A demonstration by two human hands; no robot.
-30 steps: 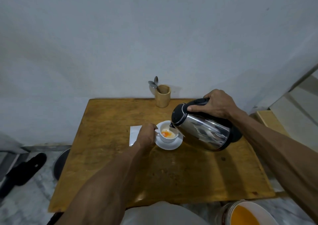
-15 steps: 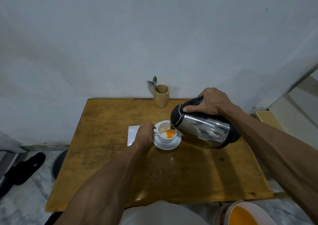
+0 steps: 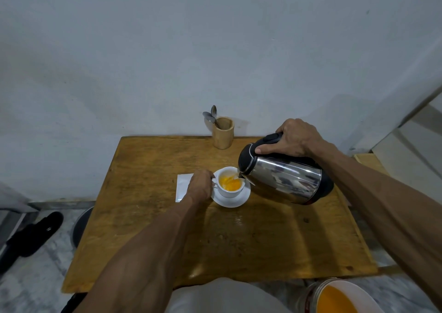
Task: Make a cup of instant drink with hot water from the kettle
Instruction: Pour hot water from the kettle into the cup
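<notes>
Stainless steel and black plastic: kettle [image 3: 284,177] tipped steeply leftward, spout over the rim of the white cup [image 3: 230,183], a thin stream running from spout into cup. Gripped at its black handle by the right hand [image 3: 295,138], fingers wrapped over the top, thumb along the near side by the lid. Held clear of the counter [image 3: 148,219], shadow cast below it on the wood.

White cup standing on a white saucer [image 3: 233,199], near the middle of the counter, slightly toward the back. Bright orange liquid inside, paler and swirled where the stream lands. Left hand [image 3: 199,186] closed at the cup's handle on its left side, steadying it; fingertips hidden behind the knuckles, so exact pinch hard to tell. White paper sachet [image 3: 183,186] lying flat just left of the saucer, partly covered by the left hand.

At the back edge against the grey wall, a bamboo holder [image 3: 223,133] upright, with two metal spoons [image 3: 211,116] leaning out to the left. Well apart from cup and kettle.

Worn, stained wooden top, glossy toward the near edge. Down on the floor at lower right, a white bucket [image 3: 344,296] with orange contents; at far left, a black sandal [image 3: 33,233] on the marbled floor.
</notes>
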